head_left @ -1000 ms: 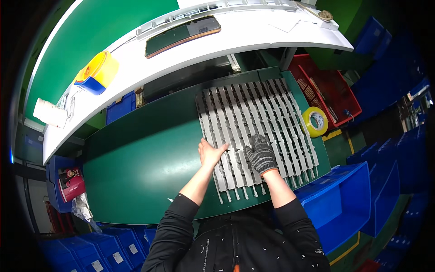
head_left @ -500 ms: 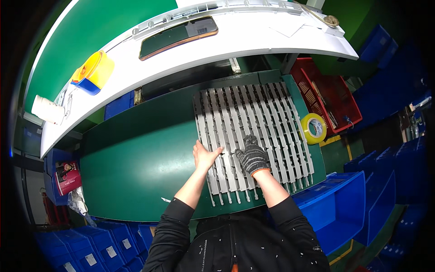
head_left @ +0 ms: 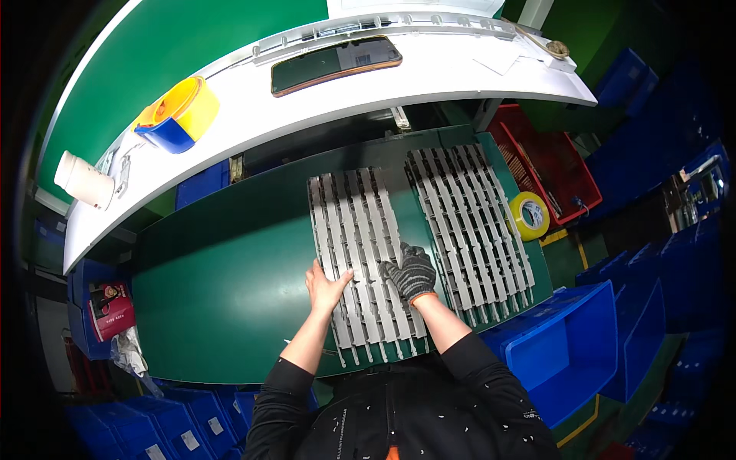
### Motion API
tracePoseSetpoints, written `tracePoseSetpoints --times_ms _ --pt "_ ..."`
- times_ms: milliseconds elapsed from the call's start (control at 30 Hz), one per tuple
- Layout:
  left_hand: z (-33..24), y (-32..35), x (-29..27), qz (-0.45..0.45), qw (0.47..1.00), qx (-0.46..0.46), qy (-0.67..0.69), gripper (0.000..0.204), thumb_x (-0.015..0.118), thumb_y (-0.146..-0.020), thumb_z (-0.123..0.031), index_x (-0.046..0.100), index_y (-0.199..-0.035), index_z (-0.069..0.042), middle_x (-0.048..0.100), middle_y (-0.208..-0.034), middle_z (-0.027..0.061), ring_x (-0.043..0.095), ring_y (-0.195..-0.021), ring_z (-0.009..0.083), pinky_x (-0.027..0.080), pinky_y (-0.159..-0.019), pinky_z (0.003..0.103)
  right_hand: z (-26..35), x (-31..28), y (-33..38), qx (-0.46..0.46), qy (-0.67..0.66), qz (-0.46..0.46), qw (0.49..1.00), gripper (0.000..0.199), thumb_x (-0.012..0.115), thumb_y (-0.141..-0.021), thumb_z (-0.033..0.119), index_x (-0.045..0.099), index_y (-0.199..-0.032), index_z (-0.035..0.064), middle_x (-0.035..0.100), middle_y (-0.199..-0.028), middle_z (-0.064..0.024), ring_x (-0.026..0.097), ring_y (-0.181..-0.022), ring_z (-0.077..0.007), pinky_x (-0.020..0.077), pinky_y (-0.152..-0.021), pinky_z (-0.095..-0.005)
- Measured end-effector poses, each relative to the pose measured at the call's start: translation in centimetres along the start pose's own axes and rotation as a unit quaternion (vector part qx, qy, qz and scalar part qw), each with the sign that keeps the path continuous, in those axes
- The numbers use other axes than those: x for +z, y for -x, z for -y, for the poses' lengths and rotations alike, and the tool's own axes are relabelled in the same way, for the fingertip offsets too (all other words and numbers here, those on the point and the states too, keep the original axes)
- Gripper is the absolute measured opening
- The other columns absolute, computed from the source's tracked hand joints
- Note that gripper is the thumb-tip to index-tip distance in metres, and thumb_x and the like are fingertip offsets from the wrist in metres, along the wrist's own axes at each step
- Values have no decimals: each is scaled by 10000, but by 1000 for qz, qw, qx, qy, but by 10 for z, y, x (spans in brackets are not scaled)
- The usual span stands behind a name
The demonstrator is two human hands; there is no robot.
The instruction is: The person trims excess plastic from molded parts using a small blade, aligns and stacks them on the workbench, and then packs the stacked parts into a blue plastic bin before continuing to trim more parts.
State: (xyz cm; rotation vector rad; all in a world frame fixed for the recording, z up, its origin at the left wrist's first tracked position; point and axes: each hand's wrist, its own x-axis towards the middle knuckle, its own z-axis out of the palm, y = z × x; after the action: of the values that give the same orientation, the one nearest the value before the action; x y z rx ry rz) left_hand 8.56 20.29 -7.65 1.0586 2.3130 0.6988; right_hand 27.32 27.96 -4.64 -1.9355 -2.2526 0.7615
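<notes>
Long grey slotted strips lie side by side on the green table in two groups, a left group (head_left: 357, 222) and a right group (head_left: 469, 222), with a strip of green between them. My bare left hand (head_left: 326, 291) grips the left group's outer edge, thumb across the top. On the opposite edge of that group, my right hand (head_left: 412, 274), in a dark grey knitted glove with an orange cuff, presses inward with its fingers over the strips. The left group is clasped between both hands. Neither hand touches the right group.
A yellow tape roll (head_left: 529, 215) lies beside the right group. Beyond it sits a red bin (head_left: 586, 180); a blue bin (head_left: 563, 353) stands at the near right. The white shelf (head_left: 253, 130) behind carries a phone (head_left: 337, 65), a yellow-and-blue tape dispenser (head_left: 180, 115) and a cup (head_left: 83, 180).
The single block of strips has been split in two. Both my hands have slid the left group leftward and slightly nearer, opening a gap to the right group.
</notes>
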Motion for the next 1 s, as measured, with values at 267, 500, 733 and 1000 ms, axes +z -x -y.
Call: tracePoseSetpoints --times_ms 267,500,733,1000 --pt "24 -10 -15 -20 986 45 162 696 595 -796 -240 242 -1313 65 386 -1239 240 415 -1144 349 325 -972 376 29 12 4 16 -132 18 991 907 634 -690 492 238 -1332 -12 377 -1285 -261 410 -1172 -348 366 -961 -381" --pt "18 4 -41 -47 990 59 121 658 571 -816 -222 247 -1308 70 394 -1234 247 411 -1149 356 324 -972 371 55 15 16 -2 -79 -17 997 822 593 -743 447 262 -1308 -50 394 -1272 -258 416 -1168 -339 367 -962 -370" --pt "16 10 -33 -19 988 68 140 667 591 -783 -248 290 -1268 97 430 -1177 269 444 -1099 380 360 -938 384 44 10 26 38 -113 -43 992 791 643 -700 429 347 -1274 -28 470 -1201 -258 465 -1108 -368 382 -938 -395" --pt "-97 75 -19 129 949 216 188 782 578 -792 -271 131 -1329 81 346 -1228 267 414 -1128 384 352 -953 397 -70 -57 104 50 -245 -263 932 671 693 -717 177 374 -1266 -40 492 -1196 -194 471 -1101 -266 328 -969 -333"
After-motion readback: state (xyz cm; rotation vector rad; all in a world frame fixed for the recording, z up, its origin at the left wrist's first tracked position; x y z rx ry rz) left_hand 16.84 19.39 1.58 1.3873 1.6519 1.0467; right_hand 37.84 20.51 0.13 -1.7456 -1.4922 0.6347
